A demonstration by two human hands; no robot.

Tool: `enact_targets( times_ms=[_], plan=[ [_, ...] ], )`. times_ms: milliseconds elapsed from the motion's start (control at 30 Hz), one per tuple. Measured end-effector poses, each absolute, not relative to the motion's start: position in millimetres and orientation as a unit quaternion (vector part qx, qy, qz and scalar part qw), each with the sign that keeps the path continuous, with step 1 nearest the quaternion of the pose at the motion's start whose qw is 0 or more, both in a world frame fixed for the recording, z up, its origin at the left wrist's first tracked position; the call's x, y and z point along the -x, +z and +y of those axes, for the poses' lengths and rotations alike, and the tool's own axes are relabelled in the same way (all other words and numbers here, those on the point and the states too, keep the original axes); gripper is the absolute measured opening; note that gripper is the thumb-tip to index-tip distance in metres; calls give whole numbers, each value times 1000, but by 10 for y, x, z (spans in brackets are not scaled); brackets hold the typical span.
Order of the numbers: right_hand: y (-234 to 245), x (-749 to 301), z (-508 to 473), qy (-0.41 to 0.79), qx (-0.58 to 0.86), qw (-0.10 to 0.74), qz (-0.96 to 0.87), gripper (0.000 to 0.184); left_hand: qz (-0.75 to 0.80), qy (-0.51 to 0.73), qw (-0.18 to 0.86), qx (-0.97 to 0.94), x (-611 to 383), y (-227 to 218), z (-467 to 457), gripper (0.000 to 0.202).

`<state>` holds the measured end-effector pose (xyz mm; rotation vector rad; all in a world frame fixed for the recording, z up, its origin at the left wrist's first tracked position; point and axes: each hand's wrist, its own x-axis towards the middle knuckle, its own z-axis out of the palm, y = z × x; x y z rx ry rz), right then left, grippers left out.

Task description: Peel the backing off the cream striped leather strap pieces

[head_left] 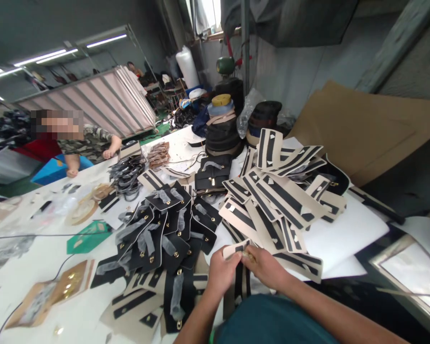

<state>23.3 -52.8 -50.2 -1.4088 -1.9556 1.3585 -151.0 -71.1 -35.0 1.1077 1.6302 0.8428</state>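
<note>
One beige-and-black piece (232, 249) is pinched between the thumb and fingers of the left hand (220, 270) at the near side of a white tabletop (88, 317), while the right hand (267, 267) pinches with its fingertips at the piece's right end, the two all but touching. A small gold-coloured item (250, 258) shows among the right hand's fingers, too small to make out. Just beyond and to the right, beige panels (286, 198) with black strips lie in a loose, overlapping heap, partly over white sheeting (344, 246). To the left, black flaps (172, 220) bearing gold-coloured fittings and greyish wrapping overlap one another. A brown packet (81, 271) with gold-coloured hardware (70, 285) on it lies at the near left, a green piece (86, 238) farther back. Beyond the flaps, a black bag (209, 179) sits in front of stacked coils of banding (222, 136). At the far left, a co-worker (88, 143) in a camouflage top rests an arm at the tabletop's edge, near a bundle of black straps (127, 176) and a brown bundle (158, 155). Large brown sheets (361, 124) stand at the far right.
</note>
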Motion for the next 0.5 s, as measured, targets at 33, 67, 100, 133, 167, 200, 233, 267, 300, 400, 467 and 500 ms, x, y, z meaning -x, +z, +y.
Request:
enact_targets(
  times_ms=[33, 67, 100, 133, 167, 200, 233, 267, 300, 400, 467, 500],
  plan=[
    [-482, -245, -521, 467, 493, 191, -709, 24, 677, 344, 464, -457, 1482, -326, -702, 20],
    [-458, -256, -515, 450, 489, 195, -721, 25, 686, 343, 448, -459, 1453, -298, -692, 20],
    [-428, -267, -511, 432, 489, 201, -731, 26, 693, 344, 433, -463, 1423, -271, -677, 21],
    [-392, -276, -513, 414, 491, 209, -738, 28, 696, 347, 422, -467, 1394, -249, -656, 22],
    [-347, -284, -522, 395, 494, 218, -743, 29, 696, 353, 414, -468, 1368, -235, -625, 23],
    [-293, -291, -540, 377, 494, 226, -751, 30, 695, 363, 412, -464, 1349, -233, -583, 26],
    [-230, -298, -568, 362, 484, 232, -762, 30, 694, 379, 414, -450, 1340, -241, -528, 28],
    [-158, -305, -603, 352, 466, 235, -777, 28, 698, 399, 417, -423, 1345, -258, -462, 30],
    [-81, -315, -644, 346, 441, 235, -795, 26, 703, 421, 421, -389, 1361, -278, -386, 32],
    [134, -363, -758, 365, 392, 218, -816, 21, 693, 474, 441, -319, 1434, -298, -126, 39],
    [212, -399, -800, 408, 405, 196, -795, 20, 647, 500, 473, -327, 1415, -215, 65, 45],
    [223, -413, -812, 430, 412, 185, -781, 19, 619, 512, 494, -334, 1361, -133, 170, 47]
  ],
)
